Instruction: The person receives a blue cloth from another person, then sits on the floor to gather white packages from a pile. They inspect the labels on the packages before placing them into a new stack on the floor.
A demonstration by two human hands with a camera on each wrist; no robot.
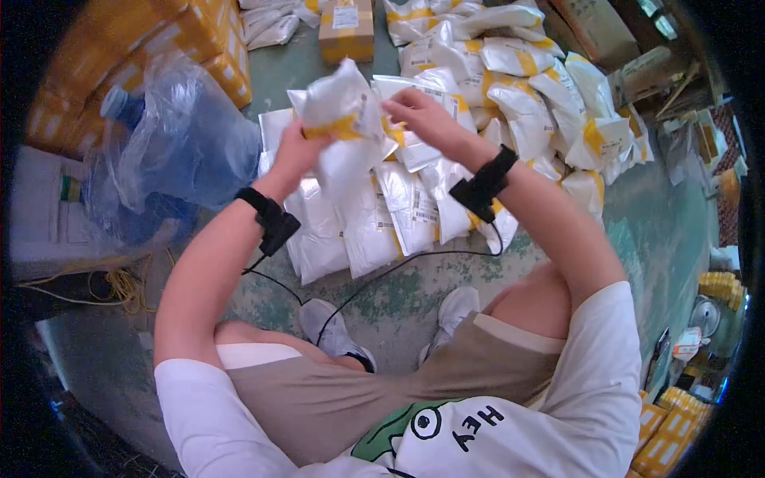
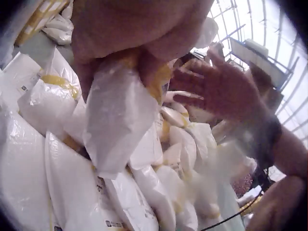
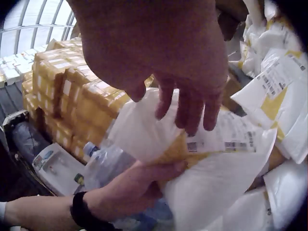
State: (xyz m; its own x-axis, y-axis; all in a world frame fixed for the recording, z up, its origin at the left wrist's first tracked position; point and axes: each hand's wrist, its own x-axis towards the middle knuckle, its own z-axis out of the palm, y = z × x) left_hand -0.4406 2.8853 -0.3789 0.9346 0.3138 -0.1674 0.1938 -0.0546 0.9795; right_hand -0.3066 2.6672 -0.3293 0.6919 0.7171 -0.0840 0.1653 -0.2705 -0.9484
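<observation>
A white plastic mailing bag (image 1: 344,99) with a yellow band and a printed label is held up over the pile. My left hand (image 1: 300,153) grips it at the yellow band, thumb across the front in the right wrist view. My right hand (image 1: 430,119) is just to the right of the bag, palm facing it and fingers spread in the left wrist view. Seen from the right wrist, those fingers (image 3: 185,110) hang over the bag's labelled face. Below lie more white mailing bags (image 1: 414,207) in overlapping rows.
A heap of similar bags (image 1: 518,95) spreads to the back right. Stacked yellow-taped cartons (image 1: 227,64) and large blue water bottles (image 1: 199,151) in clear plastic stand at left. A brown box (image 1: 347,32) sits behind. A black cable (image 1: 398,261) runs between the wrists.
</observation>
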